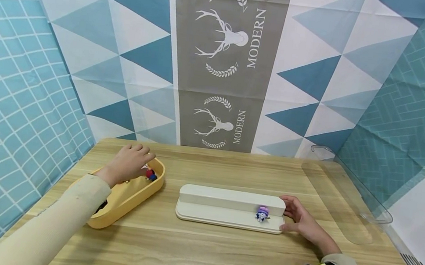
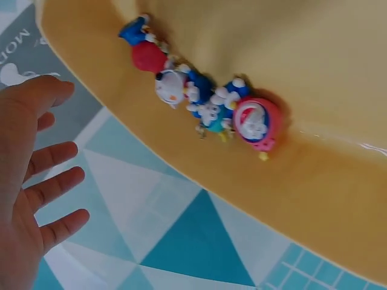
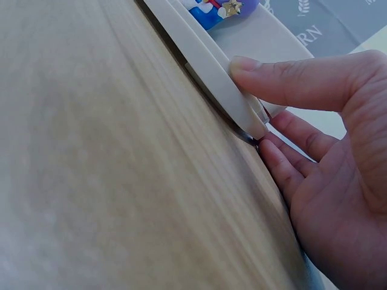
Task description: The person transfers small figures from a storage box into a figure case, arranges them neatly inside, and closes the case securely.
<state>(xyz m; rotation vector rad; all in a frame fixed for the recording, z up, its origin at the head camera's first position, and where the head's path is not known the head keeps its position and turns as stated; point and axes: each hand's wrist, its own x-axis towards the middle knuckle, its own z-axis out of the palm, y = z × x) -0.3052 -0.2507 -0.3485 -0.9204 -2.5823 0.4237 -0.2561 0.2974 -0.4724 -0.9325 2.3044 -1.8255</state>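
fingers of the left hand are spread apart over the yellow tray and have hold of nothing. small figures lie inside the tray, below that hand and toward its thumb side — a crowded row whose long axis runs roughly along the tray's wall. we judge that any reach for them falls to this nearer hand, with the raised wall and the figures' close packing to allow for. well to the right of the tray, our right hand pinches the white stand, thumb on its rim and fingers around its end. one end of the stand faces the tray; a purple figure sits near the other — the end away from the tray. farthest right of the tray, a clear cover lies on the wood table.
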